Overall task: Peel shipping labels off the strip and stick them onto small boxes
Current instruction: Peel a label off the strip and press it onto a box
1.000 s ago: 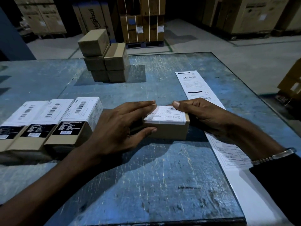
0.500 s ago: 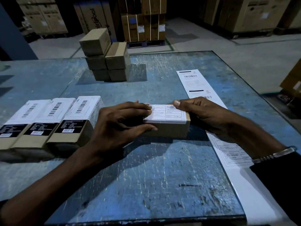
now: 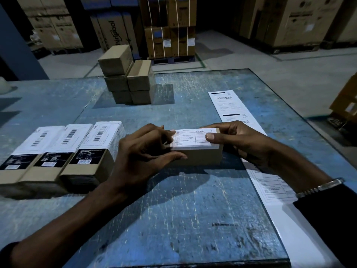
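A small brown box [image 3: 202, 156] lies in the middle of the blue table, a white shipping label [image 3: 190, 139] covering its top. My left hand [image 3: 143, 151] grips the box's left end, thumb along the front face and fingers curled on the label's left edge. My right hand [image 3: 237, 141] holds the right end, thumb pressed flat on the label. The long white label strip [image 3: 229, 107] runs along the table's right side, passing under my right wrist.
Three labelled boxes [image 3: 63, 151] lie side by side at the left. A stack of plain brown boxes [image 3: 128, 78] stands at the table's far middle. Large cartons on pallets [image 3: 170, 29] fill the floor behind. The table's right edge [image 3: 289, 120] drops to the floor.
My left fingers have curled in from lying flat over the label's left edge. My right thumb has slid from the box's far edge onto the label.
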The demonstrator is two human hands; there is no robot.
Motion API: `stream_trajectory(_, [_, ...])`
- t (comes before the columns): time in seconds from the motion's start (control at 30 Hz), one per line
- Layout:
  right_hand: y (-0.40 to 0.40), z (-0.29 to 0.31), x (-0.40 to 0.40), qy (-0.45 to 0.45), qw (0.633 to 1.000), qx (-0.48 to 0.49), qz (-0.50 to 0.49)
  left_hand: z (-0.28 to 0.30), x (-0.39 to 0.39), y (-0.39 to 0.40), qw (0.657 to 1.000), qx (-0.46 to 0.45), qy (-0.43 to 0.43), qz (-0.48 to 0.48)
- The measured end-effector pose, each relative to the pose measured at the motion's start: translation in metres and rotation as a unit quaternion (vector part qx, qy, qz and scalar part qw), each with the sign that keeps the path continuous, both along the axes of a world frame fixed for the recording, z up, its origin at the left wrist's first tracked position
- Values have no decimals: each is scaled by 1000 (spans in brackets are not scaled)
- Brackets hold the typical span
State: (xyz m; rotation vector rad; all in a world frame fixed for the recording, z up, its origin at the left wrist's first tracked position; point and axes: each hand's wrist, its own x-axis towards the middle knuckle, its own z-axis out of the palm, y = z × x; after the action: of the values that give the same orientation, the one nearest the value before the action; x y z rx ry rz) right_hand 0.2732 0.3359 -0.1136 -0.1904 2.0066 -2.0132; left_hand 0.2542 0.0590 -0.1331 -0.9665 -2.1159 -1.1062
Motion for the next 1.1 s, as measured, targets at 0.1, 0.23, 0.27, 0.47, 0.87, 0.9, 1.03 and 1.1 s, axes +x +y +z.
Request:
stream_trajectory(0.1, [1, 0, 0, 12, 1000, 9, 8, 1, 4, 0, 1000, 3, 7, -2])
stream_trajectory(0.23, [3, 1, -1, 13, 1000, 14, 13, 4, 3, -3, 1000, -7, 17, -17])
stream_trajectory(0.27, [3, 2, -1, 18, 1000, 24, 8, 4, 2, -3, 1000, -7, 18, -19])
stream_trajectory(0.47, [-5, 1, -1, 59, 994, 96, 3, 5, 2, 9, 988, 54, -146, 22])
stream_trajectory(0.87, [-9, 2, -6, 21, 996, 61, -57, 3, 3, 17, 961, 102, -255, 24])
stream_trajectory(0.9, [-7, 4, -5, 25, 995, 89, -42, 2, 4, 16, 967, 91, -237, 22])
stream_trajectory(1.03, [-5, 13, 1, 102, 955, 267, 79, 2, 5, 13, 988, 43, -148, 32])
stream_trajectory(1.1, [-5, 14, 3, 119, 948, 283, 85, 3, 3, 13, 993, 31, -104, 36])
